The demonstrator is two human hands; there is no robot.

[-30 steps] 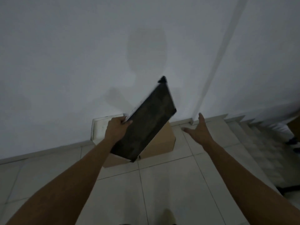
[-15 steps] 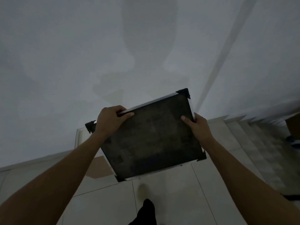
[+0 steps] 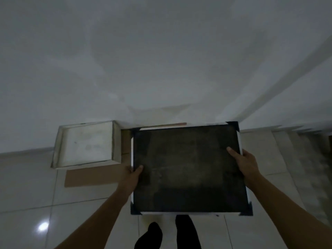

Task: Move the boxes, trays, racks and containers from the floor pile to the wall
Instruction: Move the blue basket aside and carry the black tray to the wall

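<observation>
Two hands carry the dark tray [image 3: 188, 169] level, just short of the wall [image 3: 161, 69]. The left hand [image 3: 132, 175] grasps the tray's left edge, thumb on the top face and fingers hidden beneath. The right hand [image 3: 247, 164] grasps the right edge likewise, thumb lying across the dark face. The tray is flat, dark-faced and white-sided, with black caps at its four corners. It hangs over the far edge of the floor [image 3: 27, 186], its far side close to the wall. It covers most of a cardboard box [image 3: 125, 142], of which only a strip shows at the tray's left. A white tray [image 3: 86, 144] lies on the left part of that cardboard, against the wall, just beside the dark tray and apart from it. Whether the dark tray touches the box beneath cannot be told.

Step in hand, as judged: setting down at the wall. Lower both sides together and line the left edge up beside the white tray without overlapping its rim. Let the far corners land first, so that the fingers beneath can slide clear before the grasp loosens. Risks: pinched fingers, or a corner cap scraping the wall.
</observation>
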